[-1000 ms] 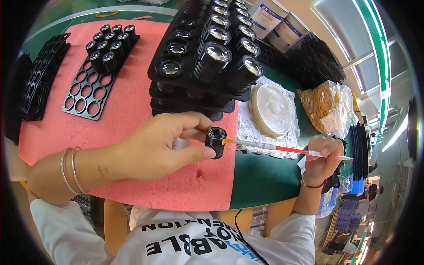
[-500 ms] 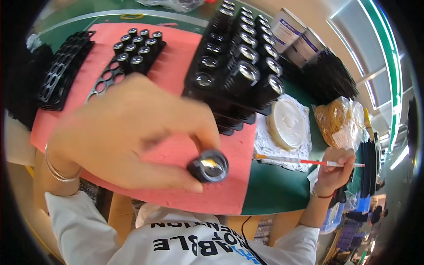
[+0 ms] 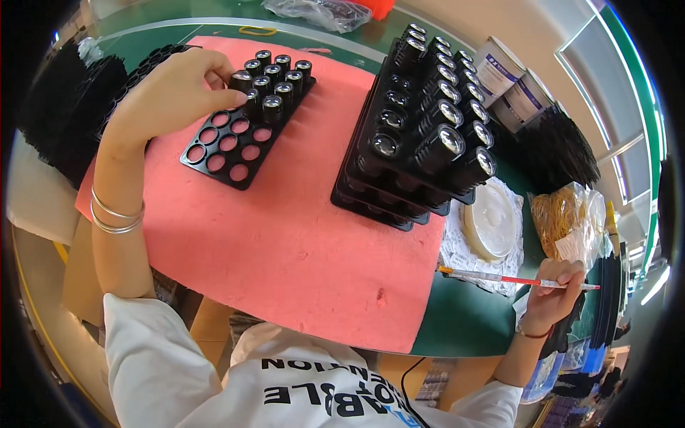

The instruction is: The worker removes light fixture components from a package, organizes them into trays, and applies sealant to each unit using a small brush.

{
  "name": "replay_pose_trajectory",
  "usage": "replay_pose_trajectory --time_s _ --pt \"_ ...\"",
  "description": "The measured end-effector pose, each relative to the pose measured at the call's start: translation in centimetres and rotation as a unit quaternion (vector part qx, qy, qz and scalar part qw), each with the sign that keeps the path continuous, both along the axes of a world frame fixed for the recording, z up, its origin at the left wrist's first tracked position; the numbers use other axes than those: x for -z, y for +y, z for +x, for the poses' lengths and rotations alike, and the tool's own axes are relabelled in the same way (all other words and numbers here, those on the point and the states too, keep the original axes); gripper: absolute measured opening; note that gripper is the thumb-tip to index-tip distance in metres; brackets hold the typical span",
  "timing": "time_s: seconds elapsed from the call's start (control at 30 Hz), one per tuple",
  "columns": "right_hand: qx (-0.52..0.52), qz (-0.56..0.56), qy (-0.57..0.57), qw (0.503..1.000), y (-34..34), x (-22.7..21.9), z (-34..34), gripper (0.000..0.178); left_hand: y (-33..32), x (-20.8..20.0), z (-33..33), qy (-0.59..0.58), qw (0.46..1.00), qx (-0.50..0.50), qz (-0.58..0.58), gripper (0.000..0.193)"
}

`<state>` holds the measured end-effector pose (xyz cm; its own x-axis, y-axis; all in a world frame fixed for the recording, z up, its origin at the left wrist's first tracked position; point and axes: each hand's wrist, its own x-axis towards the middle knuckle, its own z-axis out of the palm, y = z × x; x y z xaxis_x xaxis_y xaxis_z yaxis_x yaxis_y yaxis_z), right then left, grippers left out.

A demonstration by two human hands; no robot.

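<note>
My left hand [image 3: 175, 89] is at the near-left side of a group of black flashlight heads [image 3: 272, 105] with clear lenses. They stand upright in a black tray with round holes [image 3: 241, 176]. The thumb and fingers are bent together around a flashlight head that they mostly cover; whether it is fully seated in its hole is hidden. At the right, my right hand [image 3: 555, 289] grips a thin brush [image 3: 499, 277] with a red and white handle. Its orange-brown tip points left, near a round pale dish [image 3: 492, 220].
The trays lie on a pink mat [image 3: 307, 264] over a green table [image 3: 457, 324]. A stack of black trays filled with flashlight heads [image 3: 449, 143] rises at mid-right. Behind it stand two cans [image 3: 524, 100]. A clear bag of yellowish pieces [image 3: 571, 221] sits at the right.
My left hand has carried a flashlight head from the middle of the mat, away and left, to the holed tray. The right hand still holds the brush. The view has shifted slightly.
</note>
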<state>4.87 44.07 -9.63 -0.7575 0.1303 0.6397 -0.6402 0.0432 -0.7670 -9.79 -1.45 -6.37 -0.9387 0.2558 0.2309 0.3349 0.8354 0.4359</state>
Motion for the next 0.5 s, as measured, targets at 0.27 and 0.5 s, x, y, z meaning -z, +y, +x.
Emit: replay_pose_trajectory --time_s 0.27,0.5 --pt "0.001 -0.006 0.009 1.000 -0.1 -0.2 0.2 0.031 -1.0 1.0 -1.5 -0.045 0.990 -0.100 -0.087 0.026" --pt "-0.013 0.008 0.006 1.000 0.3 -0.4 0.4 0.031 0.0 2.1 -2.0 -0.021 0.985 -0.115 -0.124 0.031"
